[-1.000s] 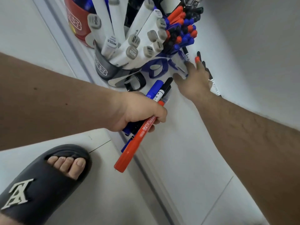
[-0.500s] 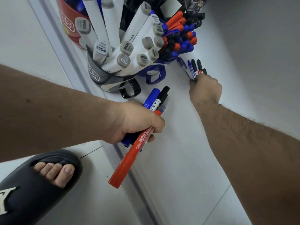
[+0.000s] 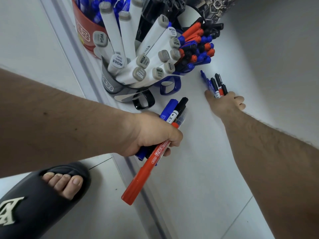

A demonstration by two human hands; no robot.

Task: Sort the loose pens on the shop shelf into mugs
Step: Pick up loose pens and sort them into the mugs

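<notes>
A white shelf (image 3: 198, 169) runs diagonally through the frame, its grey front edge (image 3: 72, 54) bordering a pale tiled floor (image 3: 103, 213) at lower left, under soft, even light.

Your left-hand bundle: red marker (image 3: 148, 166) w/ white print, blue marker (image 3: 168, 108), black-capped pen (image 3: 181, 106). Right-hand pens (image 3: 217, 85): blue, black, red. Mugs: red mug (image 3: 86, 31) w/ white logo, grey mug (image 3: 114, 87), blue mug (image 3: 169, 87). Shelf (image 3: 198, 169) white. Slipper (image 3: 34, 200) black w/ cream monogram.
</notes>
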